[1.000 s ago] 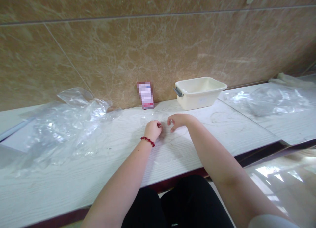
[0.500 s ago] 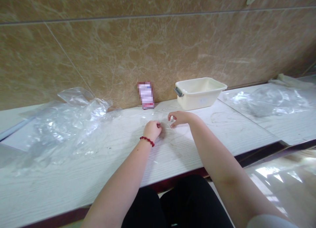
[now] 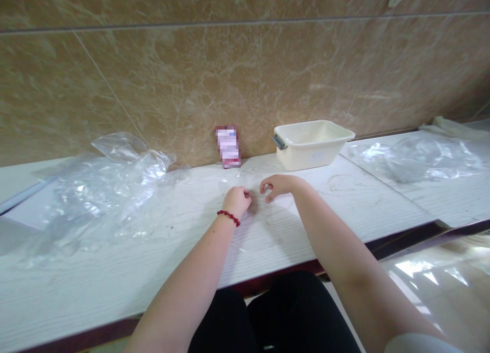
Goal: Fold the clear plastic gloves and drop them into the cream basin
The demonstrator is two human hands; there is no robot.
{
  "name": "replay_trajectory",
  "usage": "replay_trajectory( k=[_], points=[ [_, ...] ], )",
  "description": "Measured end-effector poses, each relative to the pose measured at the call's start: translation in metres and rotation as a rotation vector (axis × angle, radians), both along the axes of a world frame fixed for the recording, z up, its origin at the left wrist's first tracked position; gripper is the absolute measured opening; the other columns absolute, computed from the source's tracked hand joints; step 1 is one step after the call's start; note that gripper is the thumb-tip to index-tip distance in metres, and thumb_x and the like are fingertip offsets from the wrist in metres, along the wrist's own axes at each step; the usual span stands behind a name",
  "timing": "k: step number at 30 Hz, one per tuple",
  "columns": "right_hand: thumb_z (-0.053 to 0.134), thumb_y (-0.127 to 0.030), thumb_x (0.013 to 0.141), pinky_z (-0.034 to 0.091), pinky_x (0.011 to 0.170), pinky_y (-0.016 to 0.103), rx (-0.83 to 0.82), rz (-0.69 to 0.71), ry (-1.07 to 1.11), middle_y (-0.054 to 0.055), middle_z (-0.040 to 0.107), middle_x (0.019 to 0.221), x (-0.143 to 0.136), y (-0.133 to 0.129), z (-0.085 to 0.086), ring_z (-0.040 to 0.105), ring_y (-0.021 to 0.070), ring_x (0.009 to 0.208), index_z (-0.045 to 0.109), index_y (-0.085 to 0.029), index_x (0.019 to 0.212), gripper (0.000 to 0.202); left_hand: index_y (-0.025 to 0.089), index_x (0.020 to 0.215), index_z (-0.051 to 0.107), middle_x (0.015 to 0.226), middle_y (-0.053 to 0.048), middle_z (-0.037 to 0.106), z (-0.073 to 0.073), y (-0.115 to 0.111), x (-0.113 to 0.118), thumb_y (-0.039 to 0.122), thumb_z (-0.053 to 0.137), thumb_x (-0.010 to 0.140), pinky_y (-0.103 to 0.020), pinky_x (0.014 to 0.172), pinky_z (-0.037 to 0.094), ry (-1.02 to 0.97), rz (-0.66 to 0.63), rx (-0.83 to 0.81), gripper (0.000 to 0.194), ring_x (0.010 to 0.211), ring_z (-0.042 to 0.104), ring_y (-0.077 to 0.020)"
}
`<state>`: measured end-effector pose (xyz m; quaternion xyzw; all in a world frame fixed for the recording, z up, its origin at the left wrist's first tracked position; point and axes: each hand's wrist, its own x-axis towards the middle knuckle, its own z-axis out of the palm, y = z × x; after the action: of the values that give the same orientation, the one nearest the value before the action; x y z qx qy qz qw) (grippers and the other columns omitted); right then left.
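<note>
My left hand (image 3: 237, 201), with a red bead bracelet at the wrist, has its fingers pinched together low over the white table. A thin clear plastic bag (image 3: 264, 238) lies flat beneath both hands, its outline barely visible. The left fingertips seem to be closed on it, though their grip is partly hidden. Just to the right is my right hand (image 3: 278, 186), its fingers curved and the thumb apart from them. A gap shows between that thumb and the fingers, with nothing visible in it.
Against the marbled wall (image 3: 245, 77) leans a blurred phone-like rectangle (image 3: 228, 147). A cream plastic tub (image 3: 314, 146) with a grey handle clip stands right of it. Crumpled clear plastic (image 3: 111, 190) covers the left; another clear plastic pile (image 3: 424, 156) lies far right. The table (image 3: 184, 271) ends before my legs.
The view has shifted very slightly. My right hand has dipped a little, with its thumb lower; my left hand stays nearly in place.
</note>
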<state>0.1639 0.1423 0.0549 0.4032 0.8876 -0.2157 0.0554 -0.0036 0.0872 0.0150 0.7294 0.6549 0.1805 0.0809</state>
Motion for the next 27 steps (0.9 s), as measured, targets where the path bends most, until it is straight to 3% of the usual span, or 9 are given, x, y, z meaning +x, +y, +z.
replay_trajectory(
  k=[4, 7, 10, 12, 14, 19, 27],
  points=[
    [0.065, -0.038, 0.052, 0.033, 0.056, 0.018, -0.038, 0.003, -0.03, -0.001, 0.056, 0.081, 0.0, 0.002, -0.003, 0.049, 0.0098, 0.064, 0.056, -0.023, 0.096, 0.047, 0.018, 0.082, 0.063, 0.081, -0.006, 0.063, 0.004, -0.003, -0.002, 0.025, 0.046, 0.07, -0.025, 0.071, 0.042, 0.07, 0.031, -0.022, 0.022, 0.077, 0.057, -0.0162],
    [0.064, -0.042, 0.052, 0.033, 0.056, 0.018, -0.056, -0.004, -0.037, -0.001, 0.055, 0.078, 0.0, 0.004, -0.006, 0.048, 0.0093, 0.062, 0.055, -0.023, 0.097, 0.05, 0.018, 0.087, 0.061, 0.093, -0.009, 0.058, 0.011, -0.011, 0.001, 0.029, 0.042, 0.074, -0.029, 0.081, 0.038, 0.176, 0.011, 0.069, 0.026, 0.09, 0.053, -0.0186],
    [0.064, -0.041, 0.051, 0.033, 0.056, 0.018, -0.031, 0.01, -0.016, -0.001, 0.054, 0.078, 0.0, 0.005, -0.007, 0.048, 0.0101, 0.065, 0.056, -0.022, 0.097, 0.05, 0.017, 0.105, 0.052, 0.117, -0.01, 0.046, 0.015, -0.019, 0.007, 0.035, 0.036, 0.078, -0.034, 0.092, 0.028, 0.257, -0.22, 0.107, 0.036, 0.111, 0.038, -0.0211],
    [0.064, -0.04, 0.051, 0.033, 0.056, 0.018, -0.024, 0.011, -0.014, 0.0, 0.054, 0.077, 0.0, 0.004, -0.006, 0.048, 0.0106, 0.065, 0.056, -0.021, 0.097, 0.05, 0.015, 0.118, 0.039, 0.126, -0.01, 0.037, 0.014, -0.023, 0.012, 0.042, 0.03, 0.08, -0.038, 0.096, 0.022, 0.286, -0.366, 0.038, 0.047, 0.118, 0.028, -0.0218],
    [0.064, -0.039, 0.051, 0.033, 0.054, 0.018, -0.033, 0.003, -0.02, 0.0, 0.055, 0.076, -0.001, 0.004, -0.005, 0.048, 0.0106, 0.065, 0.057, -0.02, 0.097, 0.05, 0.012, 0.126, 0.024, 0.129, -0.012, 0.033, 0.01, -0.025, 0.016, 0.049, 0.022, 0.08, -0.041, 0.096, 0.018, 0.297, -0.425, -0.042, 0.059, 0.12, 0.023, -0.0227],
    [0.065, -0.042, 0.05, 0.033, 0.054, 0.018, -0.042, -0.005, -0.022, 0.0, 0.056, 0.077, -0.001, 0.004, -0.005, 0.049, 0.0102, 0.064, 0.058, -0.02, 0.094, 0.05, 0.012, 0.13, 0.014, 0.133, -0.015, 0.023, 0.003, -0.025, 0.015, 0.062, 0.012, 0.073, -0.046, 0.096, 0.014, 0.309, -0.45, -0.16, 0.075, 0.122, 0.017, -0.0257],
    [0.062, -0.043, 0.053, 0.035, 0.055, 0.018, -0.009, -0.101, -0.064, 0.001, 0.059, 0.079, -0.004, 0.011, -0.013, 0.051, 0.011, 0.066, 0.059, -0.021, 0.088, 0.041, 0.015, 0.129, 0.018, 0.136, -0.013, 0.017, 0.002, -0.025, 0.008, 0.064, 0.007, 0.072, -0.048, 0.095, 0.013, 0.327, -0.402, -0.2, 0.076, 0.124, 0.012, -0.0253]
  ],
)
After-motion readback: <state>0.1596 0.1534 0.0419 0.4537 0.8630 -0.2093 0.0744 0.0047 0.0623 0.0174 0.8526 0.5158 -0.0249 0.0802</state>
